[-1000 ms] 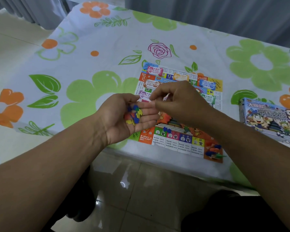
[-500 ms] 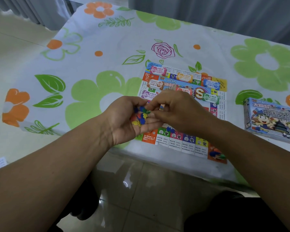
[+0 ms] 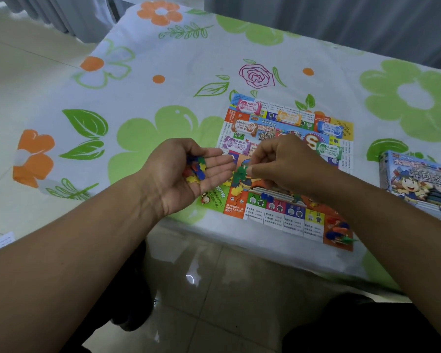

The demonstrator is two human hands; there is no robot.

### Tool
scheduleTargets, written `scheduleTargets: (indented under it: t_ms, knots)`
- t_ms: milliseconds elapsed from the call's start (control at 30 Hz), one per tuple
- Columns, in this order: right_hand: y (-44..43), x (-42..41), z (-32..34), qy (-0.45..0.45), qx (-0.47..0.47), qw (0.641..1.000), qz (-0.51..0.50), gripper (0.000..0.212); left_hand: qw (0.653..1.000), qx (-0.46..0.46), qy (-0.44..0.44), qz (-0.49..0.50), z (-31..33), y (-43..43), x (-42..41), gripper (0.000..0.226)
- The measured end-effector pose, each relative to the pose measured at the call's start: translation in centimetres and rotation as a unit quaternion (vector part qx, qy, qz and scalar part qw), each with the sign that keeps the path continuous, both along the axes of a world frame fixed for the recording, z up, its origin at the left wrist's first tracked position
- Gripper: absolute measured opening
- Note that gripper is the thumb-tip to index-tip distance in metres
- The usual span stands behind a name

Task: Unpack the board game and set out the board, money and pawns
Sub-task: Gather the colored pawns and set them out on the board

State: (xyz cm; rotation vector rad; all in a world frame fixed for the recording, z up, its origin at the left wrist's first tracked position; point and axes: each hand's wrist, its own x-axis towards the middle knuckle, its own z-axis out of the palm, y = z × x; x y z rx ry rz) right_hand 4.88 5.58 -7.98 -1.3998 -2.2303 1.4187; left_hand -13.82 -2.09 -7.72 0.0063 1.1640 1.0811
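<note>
- Our left hand lies palm up, carrying coloured pieces.
- Our right hand, pinching a green piece, hides the board middle.
- Beside it we spot the box; banknotes on top.

**TABLE SURFACE: CLOTH, BOARD, BOX**

The table is fully covered by a flowered cloth. The game board lies flat on the cloth, directly beneath the right hand where it pinches a green piece. The game box lies flat to the right of that grip, apart from the board.
</note>
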Motion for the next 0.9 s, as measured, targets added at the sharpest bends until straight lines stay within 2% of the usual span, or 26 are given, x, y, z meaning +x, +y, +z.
scheduleTargets:
  t_ms: [200, 433, 567, 667, 767, 900]
  knots:
    - [0.6, -0.3, -1.4, -0.065, 0.032, 0.997, -0.027, 0.007, 1.0, 0.004, 0.004, 0.005, 0.5, -0.3, -0.1, 0.038]
    - [0.6, -1.0, -2.7, -0.065, 0.012, 0.997, -0.043, 0.009, 1.0, 0.005, 0.001, 0.0, 0.7, -0.4, -0.2, 0.036]
    - [0.8, -0.9, -2.3, -0.065, 0.057, 0.995, -0.044, 0.013, 1.0, 0.005, 0.001, 0.001, 0.7, -0.4, -0.1, 0.035]
    - [0.3, -1.0, -1.7, -0.05, 0.028, 0.998, -0.003, 0.015, 1.0, 0.007, -0.001, 0.0, 0.7, -0.4, -0.1, 0.034]
    - [-0.2, -1.2, -2.1, -0.09, 0.002, 0.994, 0.068, 0.018, 1.0, 0.008, 0.001, 0.0, 0.7, -0.4, -0.1, 0.034]
    - [-0.5, -1.2, -2.8, -0.106, -0.003, 0.99, 0.091, 0.018, 1.0, 0.009, 0.002, -0.005, 0.7, -0.3, 0.0, 0.033]
